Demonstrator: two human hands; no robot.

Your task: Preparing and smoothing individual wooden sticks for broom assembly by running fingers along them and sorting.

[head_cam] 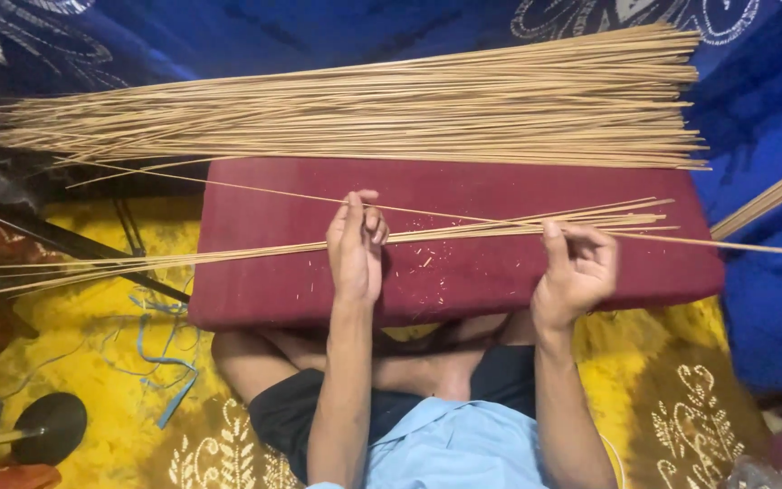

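Small bunch of thin sticks [427, 234] lay across red cushion [500, 272], on cushion's middle. Left hand [357, 244] closed grip on bunch near cushion's centre. Right hand [576, 267] pinched same bunch toward cushion's right side. Big stick pile [391, 113] rested along cushion's far edge. Blue strings [160, 353] lay left of cushion.

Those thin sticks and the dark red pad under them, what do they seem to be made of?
The thin sticks look like split bamboo or a similar plant fibre: pale tan, matte, straight, with loose slivers shed around them. The dark red pad seems to be a fabric-covered cushion: dull woven-looking surface, soft rounded edges.
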